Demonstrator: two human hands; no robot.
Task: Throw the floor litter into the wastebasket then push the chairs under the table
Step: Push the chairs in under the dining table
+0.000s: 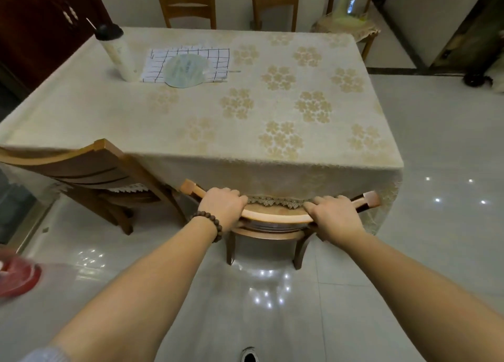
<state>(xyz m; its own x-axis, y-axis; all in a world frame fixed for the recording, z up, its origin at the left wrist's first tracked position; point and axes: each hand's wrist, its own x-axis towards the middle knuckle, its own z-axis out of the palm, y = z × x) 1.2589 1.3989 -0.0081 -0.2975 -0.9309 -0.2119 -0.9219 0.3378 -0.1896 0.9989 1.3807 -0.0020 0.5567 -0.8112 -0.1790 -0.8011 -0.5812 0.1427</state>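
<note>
A wooden chair (275,218) stands at the near edge of the table (191,110), its seat tucked under the hanging floral tablecloth. My left hand (222,206) grips the curved top rail on its left part, a bead bracelet on that wrist. My right hand (334,214) grips the same rail on its right part. A second wooden chair (90,176) stands to the left at the table's near left corner, angled and partly pulled out. No litter shows on the floor, and no wastebasket is clearly in view.
On the table stand a white bottle (118,53), a checked cloth (191,64) and a round fan. Two more chairs (188,4) stand at the far side, another at the far right corner. A red object (16,278) lies on the floor at left. Shiny tiles surround the table.
</note>
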